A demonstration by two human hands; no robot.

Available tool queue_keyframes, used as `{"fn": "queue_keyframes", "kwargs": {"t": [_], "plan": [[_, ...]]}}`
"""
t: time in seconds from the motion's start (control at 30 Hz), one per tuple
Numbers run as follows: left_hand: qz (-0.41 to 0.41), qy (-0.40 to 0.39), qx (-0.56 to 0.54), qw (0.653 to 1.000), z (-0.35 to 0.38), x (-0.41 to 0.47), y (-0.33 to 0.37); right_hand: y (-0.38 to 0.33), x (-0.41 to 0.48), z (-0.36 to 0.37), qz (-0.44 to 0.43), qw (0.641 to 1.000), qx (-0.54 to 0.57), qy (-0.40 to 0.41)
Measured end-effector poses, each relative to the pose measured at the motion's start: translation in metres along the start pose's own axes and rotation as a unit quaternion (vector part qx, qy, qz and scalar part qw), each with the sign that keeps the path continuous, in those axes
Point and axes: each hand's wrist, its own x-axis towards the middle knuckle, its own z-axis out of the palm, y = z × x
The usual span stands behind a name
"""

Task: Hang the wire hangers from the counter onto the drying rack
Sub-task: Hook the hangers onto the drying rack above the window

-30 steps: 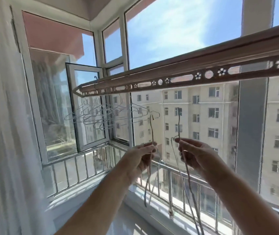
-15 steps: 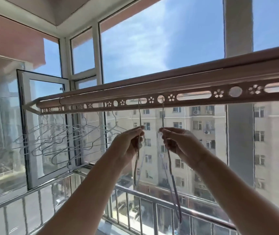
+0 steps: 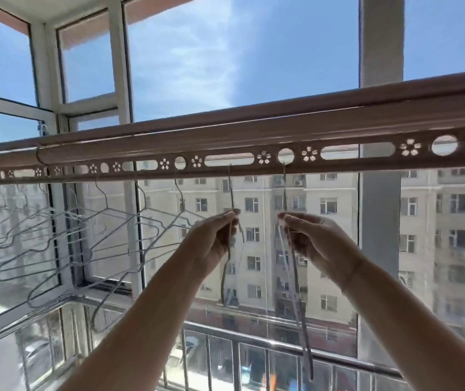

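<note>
On a glazed balcony facing apartment blocks, a pinkish drying rack (image 3: pixel 253 142) crosses the window. The left hand (image 3: pixel 211 244) and right hand (image 3: pixel 318 244) each pinch a wire hanger (image 3: pixel 229 198) edge-on, hooks at the rack's slots; more hangers (image 3: pixel 78 230) hang leftward

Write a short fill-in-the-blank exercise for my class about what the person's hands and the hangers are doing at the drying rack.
1. Each hand pinches one wire ____ below its hook.
2. The left hand and right hand reach up toward the perforated drying ____.
3. The hangers already hung are on the person's ____ side.
4. The rack's rail shows round holes, long slots and ____-shaped cutouts.

Missing words: hanger; rack; left; flower
</note>
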Motion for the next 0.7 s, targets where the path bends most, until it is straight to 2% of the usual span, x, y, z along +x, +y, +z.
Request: {"fn": "queue_keyframes", "kwargs": {"t": [0.2, 0.33, 0.53, 0.7], "plan": [[0.002, -0.023, 0.01, 1.0, -0.018, 0.005, -0.015, 0.005, 0.002, -0.007, -0.011, 1.0, 0.004, 0.004], [0.011, 0.008, 0.017, 1.0, -0.037, 0.001, -0.036, 0.014, -0.005, -0.02, -0.013, 1.0, 0.01, 0.018], [-0.048, 0.066, 0.039, 0.996, -0.065, 0.0, -0.094, 0.049, -0.033, -0.059, -0.031, 0.987, -0.106, 0.113], [-0.095, 0.008, 0.046, 0.994, -0.043, -0.01, -0.164, 0.075, -0.073, -0.105, -0.034, 0.961, -0.22, 0.166]]}}
